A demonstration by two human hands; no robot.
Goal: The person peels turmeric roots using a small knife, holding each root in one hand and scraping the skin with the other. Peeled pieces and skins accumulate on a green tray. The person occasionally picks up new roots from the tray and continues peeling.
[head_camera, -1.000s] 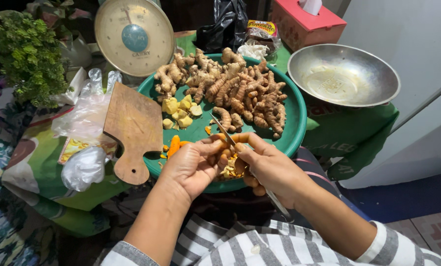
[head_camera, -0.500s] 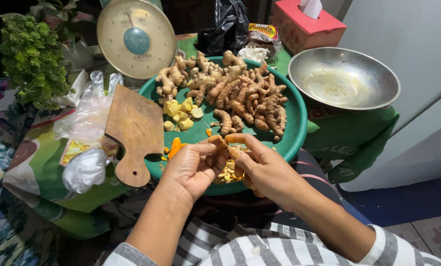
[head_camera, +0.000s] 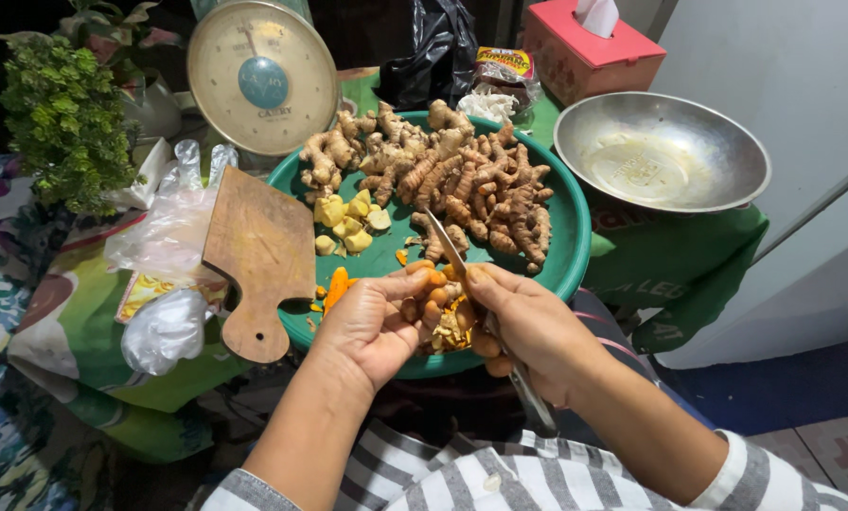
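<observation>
The left hand (head_camera: 372, 322) closes its fingers around a small orange turmeric root (head_camera: 427, 281), holding it just above the near rim of a round green tray (head_camera: 575, 248). The right hand (head_camera: 528, 322) grips a thin metal knife (head_camera: 448, 244), its blade angled up and away over the tray and resting against the root. Below the hands, a small heap of orange and brown peelings (head_camera: 450, 326) lies on the tray. Farther back sit pale yellow cut pieces (head_camera: 348, 216) and a large pile of unpeeled brown roots (head_camera: 452, 170). A wooden cutting board (head_camera: 254, 251) overlaps the tray's left edge. Behind stand a round kitchen scale (head_camera: 261, 80), a steel bowl (head_camera: 661, 151) and a red tissue box (head_camera: 590, 52).
</observation>
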